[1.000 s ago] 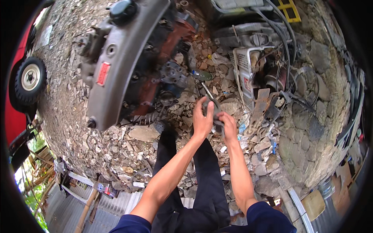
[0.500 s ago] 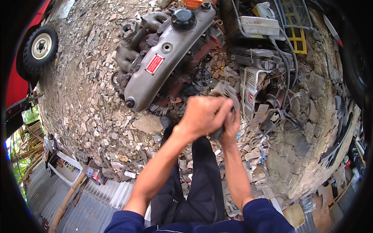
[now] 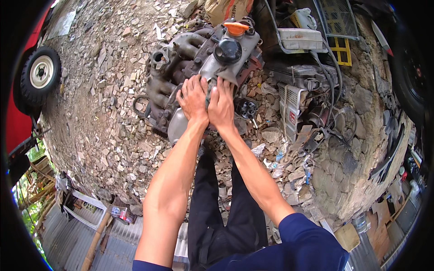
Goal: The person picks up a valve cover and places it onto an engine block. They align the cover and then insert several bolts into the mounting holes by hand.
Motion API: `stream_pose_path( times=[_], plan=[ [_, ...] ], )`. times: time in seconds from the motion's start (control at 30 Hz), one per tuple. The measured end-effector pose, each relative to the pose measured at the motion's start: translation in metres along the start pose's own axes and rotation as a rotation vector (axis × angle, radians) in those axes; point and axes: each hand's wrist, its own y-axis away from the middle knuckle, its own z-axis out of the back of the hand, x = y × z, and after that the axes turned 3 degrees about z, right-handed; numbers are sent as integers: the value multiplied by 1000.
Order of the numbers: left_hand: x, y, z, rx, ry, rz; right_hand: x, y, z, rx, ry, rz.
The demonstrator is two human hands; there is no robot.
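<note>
A car engine [image 3: 183,67] with a grey metal valve cover [image 3: 177,126] lies on the rubble in front of me. My left hand [image 3: 194,99] and my right hand [image 3: 221,106] press side by side on the middle of the cover, fingers bent over a grey rag [image 3: 229,77]. Most of the rag is hidden under them; one flap shows beyond the right fingertips. Just past the hands a round black cap [image 3: 228,51] sits on the cover, and farther off is an orange cap [image 3: 236,28]. A black distributor cap [image 3: 246,107] is right of my right hand.
Broken stone and tile [image 3: 113,135] cover the ground. To the right are a grey perforated metal panel [image 3: 289,108], black hoses and a yellow crate [image 3: 341,50]. A sack [image 3: 221,10] stands behind the engine. A red vehicle's wheel [image 3: 41,74] is at far left.
Both hands have gone from bunching the rag in the air, right of the engine, to pressing it on the valve cover. The view has shifted, so the engine appears lower.
</note>
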Motion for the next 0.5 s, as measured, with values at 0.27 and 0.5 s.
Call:
stream_pose_path(
  times=[0.27,0.5],
  plan=[
    [5,-2,0,61,104,-25,20,-11,-13,-26,36,-324],
    [-11,-9,11,37,133,-10,-21,-74,1,-135,-313,-752]
  ],
)
